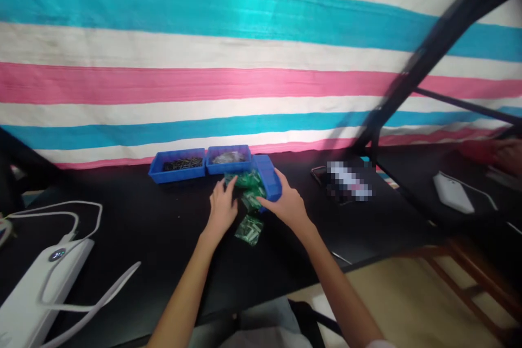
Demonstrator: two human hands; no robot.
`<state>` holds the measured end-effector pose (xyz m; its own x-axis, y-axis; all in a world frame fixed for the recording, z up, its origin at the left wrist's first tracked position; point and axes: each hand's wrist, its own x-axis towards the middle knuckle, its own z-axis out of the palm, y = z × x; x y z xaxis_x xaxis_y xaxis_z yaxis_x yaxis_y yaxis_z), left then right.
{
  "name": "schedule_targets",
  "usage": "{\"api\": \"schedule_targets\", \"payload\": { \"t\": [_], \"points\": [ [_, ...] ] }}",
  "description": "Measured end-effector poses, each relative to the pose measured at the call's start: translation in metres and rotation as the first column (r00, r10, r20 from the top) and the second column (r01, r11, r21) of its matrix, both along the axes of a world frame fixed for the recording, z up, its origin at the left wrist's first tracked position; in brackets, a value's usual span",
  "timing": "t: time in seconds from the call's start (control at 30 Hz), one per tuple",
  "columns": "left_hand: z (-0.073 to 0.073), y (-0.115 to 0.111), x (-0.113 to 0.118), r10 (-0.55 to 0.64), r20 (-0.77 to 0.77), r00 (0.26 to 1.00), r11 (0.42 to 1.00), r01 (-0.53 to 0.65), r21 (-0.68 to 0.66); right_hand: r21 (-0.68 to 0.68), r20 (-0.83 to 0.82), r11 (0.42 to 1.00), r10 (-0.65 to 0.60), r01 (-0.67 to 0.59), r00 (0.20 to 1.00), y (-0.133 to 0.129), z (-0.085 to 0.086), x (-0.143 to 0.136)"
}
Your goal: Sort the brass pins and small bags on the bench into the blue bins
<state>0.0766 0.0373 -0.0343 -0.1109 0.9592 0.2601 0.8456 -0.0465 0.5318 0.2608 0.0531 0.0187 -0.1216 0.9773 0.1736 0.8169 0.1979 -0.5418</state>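
Note:
My right hand [289,205] grips a blue plastic bin [266,173], tipped on its side with its opening toward the left. Small clear packets with green contents [248,179] lie in a heap at the bin's mouth. Fingers apart, my left hand [222,206] is at the left edge of this heap, its fingertips at the packets; whether they press on them is hard to tell. Nearer to me, a single green packet [249,230] lies on the black table [163,244] between my forearms.
Behind the heap stand a blue bin of dark screws [157,175] and a blue bin of small clear bags [230,167]. A white power bank [61,283] with looping cables is at left. A phone [320,176] lies at right, near a dark metal frame [403,81].

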Motion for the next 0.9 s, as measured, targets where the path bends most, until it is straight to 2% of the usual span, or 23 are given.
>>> {"api": "schedule_targets", "payload": {
  "t": [0.07,0.17,0.27,0.37,0.47,0.57,0.67,0.8,0.9],
  "points": [
    [0.003,0.0,0.002,0.029,0.015,0.999,0.999,-0.03,0.038,-0.017,-0.003,0.999,0.027,-0.027,1.0,-0.003,0.008,0.011],
    [0.009,-0.002,0.005,0.04,0.064,0.997,0.992,-0.047,0.121,-0.028,0.044,0.999,0.04,-0.039,0.998,-0.022,0.023,0.048],
    [0.017,-0.006,0.005,0.016,0.12,0.993,0.981,-0.038,0.191,-0.17,0.207,0.985,0.047,-0.011,0.977,-0.05,0.032,0.098],
    [0.024,-0.008,0.005,0.004,0.177,0.984,0.973,-0.044,0.225,-0.331,0.292,0.94,0.023,0.079,0.956,-0.075,0.027,0.14],
    [0.027,-0.009,0.007,-0.009,0.229,0.973,0.964,-0.052,0.259,-0.405,0.297,0.907,0.014,0.113,0.955,-0.087,0.01,0.16],
    [0.026,-0.009,0.011,-0.03,0.247,0.968,0.963,-0.039,0.268,-0.405,0.215,0.912,0.023,0.067,0.976,-0.082,-0.007,0.161],
    [0.023,-0.01,0.011,-0.035,0.25,0.968,0.964,-0.034,0.264,-0.376,0.121,0.926,0.044,0.005,0.992,-0.061,-0.018,0.148],
    [0.018,-0.01,0.008,-0.018,0.261,0.965,0.961,-0.055,0.27,-0.268,0.066,0.962,0.074,-0.054,0.995,-0.007,-0.023,0.11],
    [0.017,-0.009,0.007,-0.013,0.25,0.968,0.962,-0.056,0.268,-0.154,0.042,0.988,0.037,-0.03,0.998,0.042,-0.025,0.075]
  ]
}}
